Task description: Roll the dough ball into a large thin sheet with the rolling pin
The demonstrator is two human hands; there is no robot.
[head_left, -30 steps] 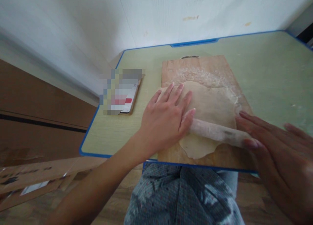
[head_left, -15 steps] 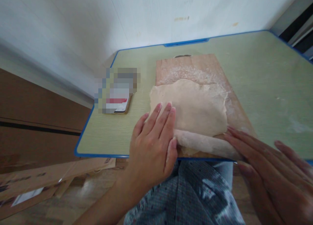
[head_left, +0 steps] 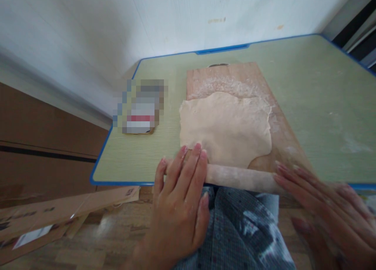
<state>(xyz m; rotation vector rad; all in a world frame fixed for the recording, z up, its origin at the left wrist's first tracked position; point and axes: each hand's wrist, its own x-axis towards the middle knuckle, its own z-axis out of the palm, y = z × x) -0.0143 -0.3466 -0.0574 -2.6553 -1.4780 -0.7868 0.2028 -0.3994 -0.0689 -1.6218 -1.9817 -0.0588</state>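
A floury rolling pin (head_left: 241, 177) lies crosswise along the near edge of the wooden board. My left hand (head_left: 182, 199) rests over its left part, fingers stretched forward and fairly flat. On the right end lies my right hand (head_left: 326, 211), its fingers extended and a little blurred; the pin's tip is hidden under it. Just beyond the pin, a thin, uneven sheet of dough (head_left: 226, 129) is spread over the cutting board (head_left: 220, 76). The sheet's left side overhangs the board. Flour dusts the board's far part and right side.
The board sits on a pale green table (head_left: 317, 90) with a blue edge. A pixelated phone-like object (head_left: 139, 123) lies to the left. Behind is a white wall (head_left: 182, 19). Cardboard (head_left: 70, 207) stands low at the left.
Both hands and the rolling pin have come back towards me, off the dough's near part to the board's edge. More of the dough's near left side shows.
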